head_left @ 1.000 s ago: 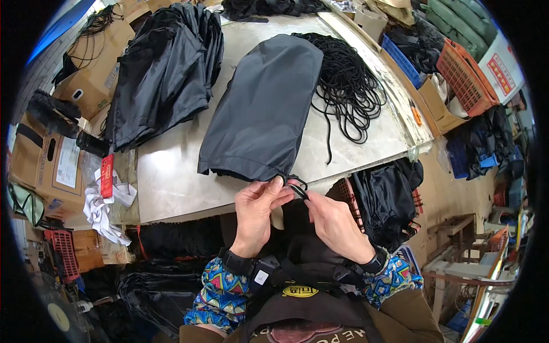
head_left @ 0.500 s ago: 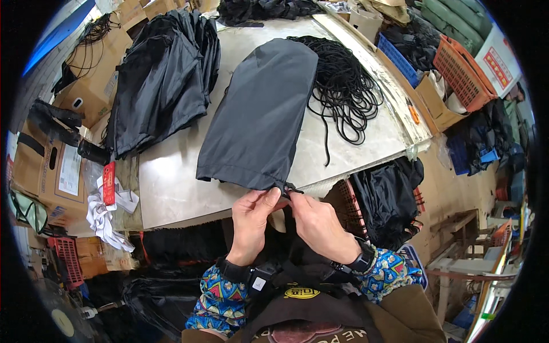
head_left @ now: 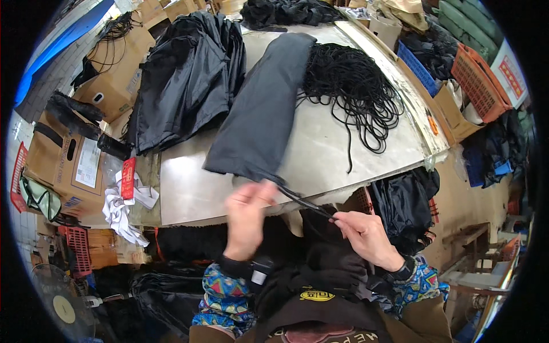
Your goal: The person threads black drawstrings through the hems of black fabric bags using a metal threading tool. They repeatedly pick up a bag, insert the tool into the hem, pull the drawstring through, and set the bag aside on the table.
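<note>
Head view: right hand point(head_left: 366, 237) pinches the black cord point(head_left: 306, 203) running from the grey bag point(head_left: 260, 114); left hand point(head_left: 249, 214), blurred, grip indeterminate. Hard pulling risks dragging the bag off the bench point(head_left: 337, 160).

Hands point(head_left: 309, 220) on black drawstring point(head_left: 303, 200)

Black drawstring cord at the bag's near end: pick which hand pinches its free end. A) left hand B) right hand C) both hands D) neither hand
B: the right hand pinches the black drawstring cord taut from the dark grey fabric bag, while the blurred left hand is at the bag's near edge.
</note>
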Demonstrator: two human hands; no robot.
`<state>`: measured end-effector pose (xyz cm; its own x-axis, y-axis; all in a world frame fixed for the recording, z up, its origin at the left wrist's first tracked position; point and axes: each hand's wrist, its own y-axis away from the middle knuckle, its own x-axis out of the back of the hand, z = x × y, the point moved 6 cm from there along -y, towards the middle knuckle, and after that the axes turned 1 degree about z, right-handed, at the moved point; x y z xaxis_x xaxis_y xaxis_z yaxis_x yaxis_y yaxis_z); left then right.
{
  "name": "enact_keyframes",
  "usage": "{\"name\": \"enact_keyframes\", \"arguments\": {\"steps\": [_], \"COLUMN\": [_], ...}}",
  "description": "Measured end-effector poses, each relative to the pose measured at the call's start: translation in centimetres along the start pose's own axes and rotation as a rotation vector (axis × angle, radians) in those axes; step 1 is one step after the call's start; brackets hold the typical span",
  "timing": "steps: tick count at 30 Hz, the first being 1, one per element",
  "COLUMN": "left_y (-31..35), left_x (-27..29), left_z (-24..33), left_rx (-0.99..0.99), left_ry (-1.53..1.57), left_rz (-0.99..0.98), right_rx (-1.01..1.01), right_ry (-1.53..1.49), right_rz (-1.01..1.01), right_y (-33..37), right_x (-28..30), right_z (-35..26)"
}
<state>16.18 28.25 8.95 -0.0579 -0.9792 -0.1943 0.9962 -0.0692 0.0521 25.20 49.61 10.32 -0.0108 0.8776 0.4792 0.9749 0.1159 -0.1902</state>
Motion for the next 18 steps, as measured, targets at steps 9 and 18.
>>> {"name": "enact_keyframes", "arguments": {"steps": [9,18], "left_y": [0.9,-2.9], "left_x": [-3.1,0.3], "left_z": [-1.6,-1.2], "left_rx": [0.094,-0.035], "left_ry": [0.125,0.002], "left_rz": [-0.032,0.085], "right_rx": [0.033,-0.522], "right_ry": [-0.016,-0.276], "right_rz": [0.056,-0.361], "right_y": [-0.8,3.3], "right_x": [-1.9,1.3], "right_z": [0.5,3.4]}}
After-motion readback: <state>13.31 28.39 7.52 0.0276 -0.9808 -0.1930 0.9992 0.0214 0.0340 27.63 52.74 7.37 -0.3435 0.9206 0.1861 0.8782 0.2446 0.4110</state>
